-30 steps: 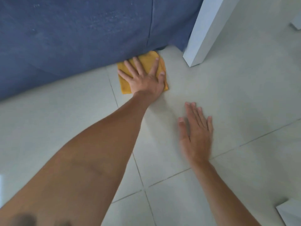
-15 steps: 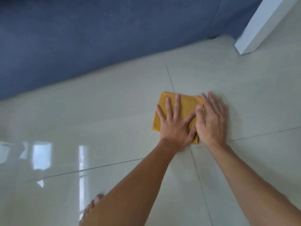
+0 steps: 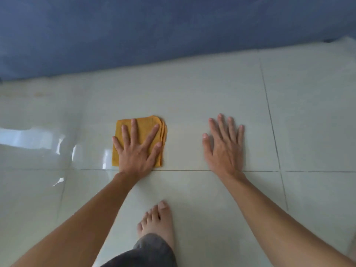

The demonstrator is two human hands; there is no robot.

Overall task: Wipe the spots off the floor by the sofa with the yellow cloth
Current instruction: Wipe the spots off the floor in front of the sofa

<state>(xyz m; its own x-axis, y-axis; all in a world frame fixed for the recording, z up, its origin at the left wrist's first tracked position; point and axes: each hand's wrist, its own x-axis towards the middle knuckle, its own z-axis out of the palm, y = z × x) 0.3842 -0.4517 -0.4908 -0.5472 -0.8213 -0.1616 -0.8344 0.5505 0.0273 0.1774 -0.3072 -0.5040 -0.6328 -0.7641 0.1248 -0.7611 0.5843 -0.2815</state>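
The folded yellow cloth [image 3: 145, 125] lies flat on the pale tiled floor [image 3: 192, 97], a little in front of the blue sofa [image 3: 154, 29]. My left hand [image 3: 137, 151] presses down on the cloth with spread fingers and covers most of it. My right hand [image 3: 224, 149] rests flat on the bare tile to the right of the cloth, apart from it, holding nothing. Faint brownish marks [image 3: 38, 94] show on the floor at the far left near the sofa's base.
My bare foot [image 3: 158, 220] and a dark trouser leg stand on the tile behind my hands. A bright window reflection [image 3: 28, 139] glares on the floor at left. Grout lines cross under my wrists and run along the right.
My right hand has come off the cloth and moved to the right onto bare tile. The view has shifted left along the sofa, the white post is out of sight, and my foot has appeared.
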